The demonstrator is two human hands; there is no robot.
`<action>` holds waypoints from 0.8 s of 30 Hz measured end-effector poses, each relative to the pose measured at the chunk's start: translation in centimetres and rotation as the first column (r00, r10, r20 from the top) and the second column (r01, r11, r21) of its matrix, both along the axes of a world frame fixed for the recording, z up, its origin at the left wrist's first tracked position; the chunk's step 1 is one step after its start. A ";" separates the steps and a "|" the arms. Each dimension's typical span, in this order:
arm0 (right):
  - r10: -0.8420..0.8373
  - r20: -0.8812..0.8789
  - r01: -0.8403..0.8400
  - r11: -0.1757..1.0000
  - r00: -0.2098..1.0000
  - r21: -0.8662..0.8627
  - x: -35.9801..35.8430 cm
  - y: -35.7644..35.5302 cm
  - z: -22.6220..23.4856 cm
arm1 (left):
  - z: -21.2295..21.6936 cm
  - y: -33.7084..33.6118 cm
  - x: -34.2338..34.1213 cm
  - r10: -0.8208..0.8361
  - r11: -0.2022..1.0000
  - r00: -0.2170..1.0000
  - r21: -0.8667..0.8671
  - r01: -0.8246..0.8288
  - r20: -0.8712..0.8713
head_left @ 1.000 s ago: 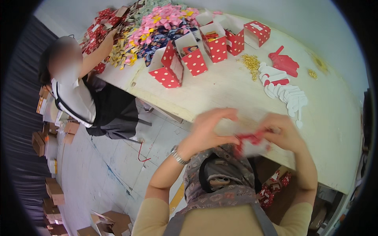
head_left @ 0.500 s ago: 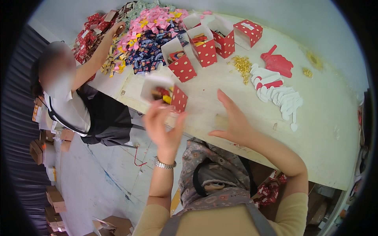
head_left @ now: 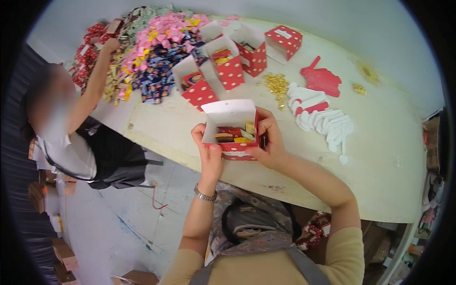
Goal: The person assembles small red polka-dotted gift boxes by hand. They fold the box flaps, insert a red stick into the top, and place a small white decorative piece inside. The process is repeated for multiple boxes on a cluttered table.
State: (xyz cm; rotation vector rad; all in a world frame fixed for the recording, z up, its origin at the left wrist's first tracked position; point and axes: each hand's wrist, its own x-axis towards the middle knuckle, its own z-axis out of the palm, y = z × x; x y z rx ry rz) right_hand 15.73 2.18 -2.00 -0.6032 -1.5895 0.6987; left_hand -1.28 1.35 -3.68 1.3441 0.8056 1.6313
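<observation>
Both forearms rise from six o'clock, elbows bent, wrists cocked inward. Left hand and right hand each clasp a side of a small red cardboard box with white dots, its white flap up, wrapped sweets visible inside; it sits near frame centre, over the near edge of the pale table. Half a second ago only the left hand held it, further toward nine o'clock, while the right lay flat on the table. At eleven o'clock, a co-worker's hand reaches the heap of coloured sweets.
</observation>
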 end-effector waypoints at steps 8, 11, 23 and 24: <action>-0.345 0.133 0.347 0.938 0.929 0.006 2.0 -0.7 0.8 | 4.0 0.7 3.7 0.103 0.970 0.994 -0.216 -0.107 -0.029; -0.367 0.127 0.370 0.929 0.922 0.002 2.0 0.1 1.6 | 4.4 1.7 3.6 0.088 0.938 0.996 -0.338 -0.073 0.029; -0.301 -0.212 0.204 0.900 0.930 -0.384 1.3 1.6 2.0 | 5.0 3.8 5.1 0.245 0.939 0.932 -0.174 -0.297 -0.267; -0.295 -0.205 0.195 0.895 0.933 -0.401 1.5 1.8 2.0 | 4.8 4.2 5.0 0.224 0.949 0.932 -0.156 -0.275 -0.285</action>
